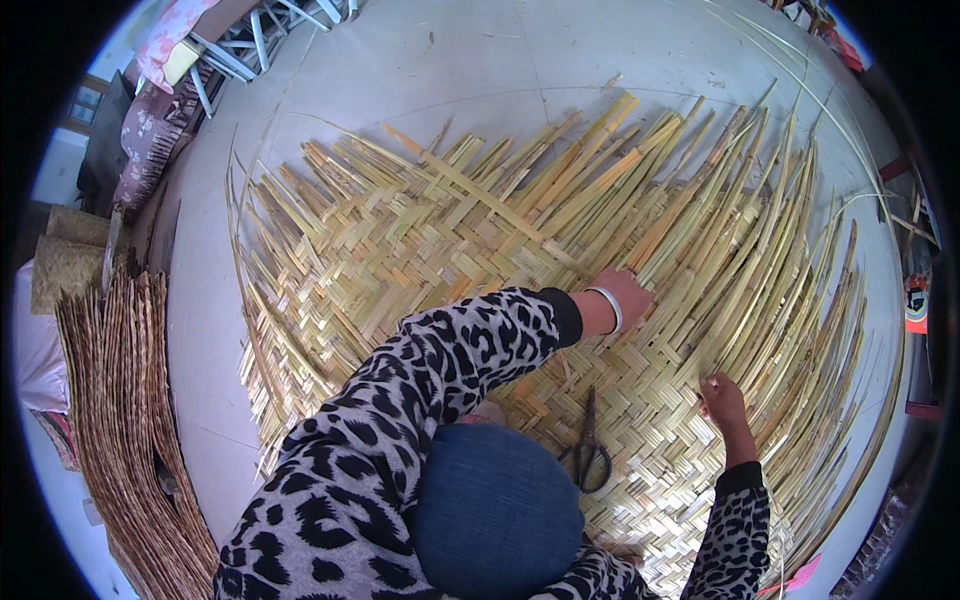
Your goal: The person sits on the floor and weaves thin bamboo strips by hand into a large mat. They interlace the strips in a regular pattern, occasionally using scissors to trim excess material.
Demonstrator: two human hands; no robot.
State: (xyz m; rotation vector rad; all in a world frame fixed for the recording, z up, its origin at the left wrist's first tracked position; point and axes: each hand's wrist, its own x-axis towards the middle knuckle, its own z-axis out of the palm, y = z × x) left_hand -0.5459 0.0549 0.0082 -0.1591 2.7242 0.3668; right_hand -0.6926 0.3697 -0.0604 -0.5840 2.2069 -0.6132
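Grey floor (460,60) under loose strips (665,240), long axes forward-right; left hand (629,298) and right hand (723,402) curled, grip unclear.

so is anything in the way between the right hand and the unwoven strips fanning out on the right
Nothing visible: the right hand is right at the unwoven strips, with no object between. The scissors lie on the woven mat to its left, off that path.
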